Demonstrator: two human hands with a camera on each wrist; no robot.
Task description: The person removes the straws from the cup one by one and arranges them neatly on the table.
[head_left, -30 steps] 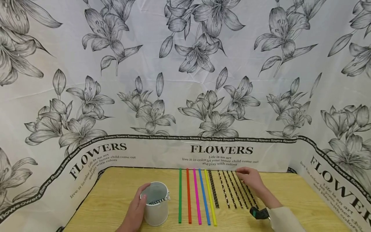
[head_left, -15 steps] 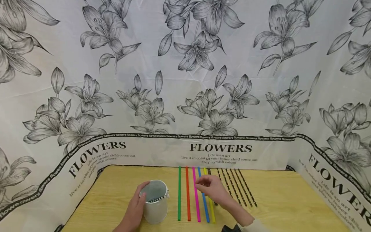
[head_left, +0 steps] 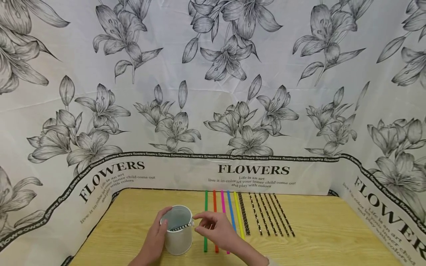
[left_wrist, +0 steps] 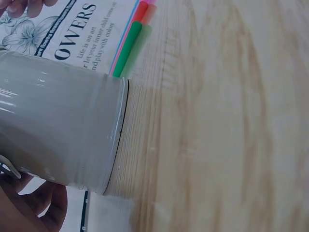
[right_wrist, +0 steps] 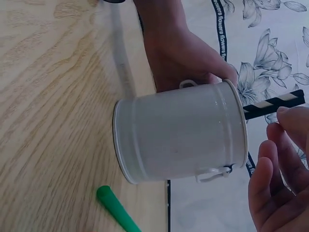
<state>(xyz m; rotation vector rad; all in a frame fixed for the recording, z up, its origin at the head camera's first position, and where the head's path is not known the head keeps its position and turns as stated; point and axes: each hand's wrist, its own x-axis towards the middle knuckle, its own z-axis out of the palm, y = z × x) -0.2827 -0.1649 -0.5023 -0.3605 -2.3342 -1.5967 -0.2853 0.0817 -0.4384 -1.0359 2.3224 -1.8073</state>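
Observation:
My left hand (head_left: 155,234) grips a small white metal bucket (head_left: 179,242) at its left side, with the thumb at the rim. The bucket stands upright on the table. A black-and-white striped straw (right_wrist: 275,104) leans inside it and pokes out past the right rim. At that end, my right hand (head_left: 217,231) hovers with index finger and thumb parted around the straw's tip. In the right wrist view a fingertip overlaps the straw's edge; whether it touches, I cannot tell. The left wrist view shows the bucket's side (left_wrist: 53,116) and the left fingers (left_wrist: 53,203) behind it.
Green (head_left: 206,221), red (head_left: 215,207), pink (head_left: 223,201), blue (head_left: 231,210) and yellow (head_left: 237,214) straws lie in a row right of the bucket. A wider black patterned straw (head_left: 244,218) and several thin black ones (head_left: 271,214) follow. Floral cloth (head_left: 179,173) walls the table (head_left: 332,229).
My right hand has left the rightmost black straw on the table and swept left over the coloured straws to the bucket. The left hand and bucket have stayed in place.

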